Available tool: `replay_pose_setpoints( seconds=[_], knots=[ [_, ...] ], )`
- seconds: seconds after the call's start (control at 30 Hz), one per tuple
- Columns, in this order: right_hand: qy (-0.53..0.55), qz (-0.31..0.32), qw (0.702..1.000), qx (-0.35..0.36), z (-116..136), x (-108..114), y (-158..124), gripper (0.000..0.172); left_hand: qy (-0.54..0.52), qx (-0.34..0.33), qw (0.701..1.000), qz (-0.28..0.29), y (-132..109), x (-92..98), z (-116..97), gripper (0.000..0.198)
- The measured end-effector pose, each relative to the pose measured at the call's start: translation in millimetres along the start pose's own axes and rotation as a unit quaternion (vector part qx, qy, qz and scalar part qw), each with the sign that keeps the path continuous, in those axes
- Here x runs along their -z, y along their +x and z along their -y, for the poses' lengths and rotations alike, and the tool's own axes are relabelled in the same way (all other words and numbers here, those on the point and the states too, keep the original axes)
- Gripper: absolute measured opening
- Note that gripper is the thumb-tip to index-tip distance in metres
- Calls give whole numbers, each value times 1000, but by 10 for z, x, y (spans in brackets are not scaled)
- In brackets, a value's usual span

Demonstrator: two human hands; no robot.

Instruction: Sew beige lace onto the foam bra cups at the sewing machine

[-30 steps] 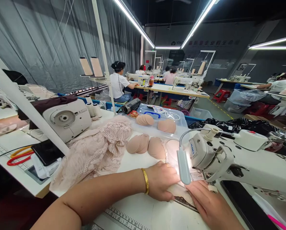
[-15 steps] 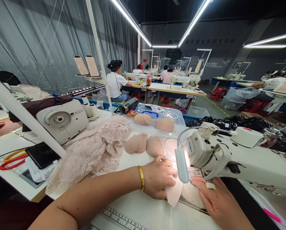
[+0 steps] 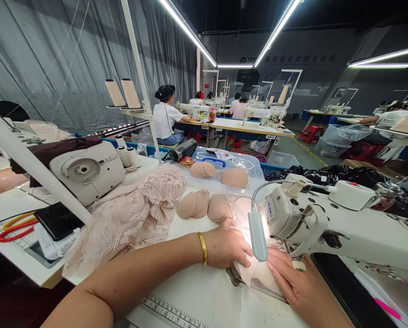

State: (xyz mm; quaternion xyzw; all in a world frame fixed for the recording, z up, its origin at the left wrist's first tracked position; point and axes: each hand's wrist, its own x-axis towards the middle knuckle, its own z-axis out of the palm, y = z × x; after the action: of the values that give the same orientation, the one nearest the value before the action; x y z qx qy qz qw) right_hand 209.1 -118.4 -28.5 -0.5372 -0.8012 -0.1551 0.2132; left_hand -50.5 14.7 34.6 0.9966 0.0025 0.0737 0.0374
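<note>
My left hand (image 3: pixel 227 247), a gold bangle at its wrist, has its fingers curled over a pale pink fabric piece (image 3: pixel 247 272) beside the sewing machine (image 3: pixel 309 223). Stretched flat, the fingers of my right hand (image 3: pixel 291 275) lie on the machine bed under the head, by the fabric's right side. A grey lamp (image 3: pixel 258 237) on a bendy neck lights this spot and hides part of the fabric and the needle area. Just beyond my left hand are overlapping beige oval pads (image 3: pixel 194 205) and more beige pads (image 3: pixel 219 208).
Cream lace (image 3: pixel 138 214) is heaped to the left. A clear plastic tray (image 3: pixel 258 171) behind bears more pads. At left are a second machine (image 3: pixel 87 171), a phone (image 3: pixel 58 221) and red-handled scissors (image 3: pixel 15 234). A white thread stand pole (image 3: pixel 140 64) rises there. Co-workers sit farther back.
My left hand has shifted slightly right and the fabric has moved with it, baring a metal part on the table. My right hand has slid a little left, its fingers flatter.
</note>
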Motion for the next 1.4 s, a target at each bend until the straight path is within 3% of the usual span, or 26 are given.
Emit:
replay_pose_setpoints(
  seconds=[0.13,0.33,0.57,0.9,1.1,1.27,1.4],
  knots=[
    [-13,1,999,52,18,30,71,37,-17,-8,1000,-3,21,49,21,23],
    [-15,-6,999,40,-2,-8,83,41,-13,6,1000,1,70,85,55,12],
    [-19,-17,999,29,5,-60,52,33,-3,16,1000,-5,79,95,61,10],
    [10,5,1000,3,-21,-84,-16,44,9,32,999,14,87,91,45,6],
    [16,-26,999,-10,-16,-36,-57,35,7,40,999,24,86,80,49,6],
    [-26,-95,993,59,-26,10,5,34,5,42,999,14,86,63,60,3],
    [-66,-105,987,104,-109,-36,-41,38,5,37,999,5,85,46,53,4]
  ],
)
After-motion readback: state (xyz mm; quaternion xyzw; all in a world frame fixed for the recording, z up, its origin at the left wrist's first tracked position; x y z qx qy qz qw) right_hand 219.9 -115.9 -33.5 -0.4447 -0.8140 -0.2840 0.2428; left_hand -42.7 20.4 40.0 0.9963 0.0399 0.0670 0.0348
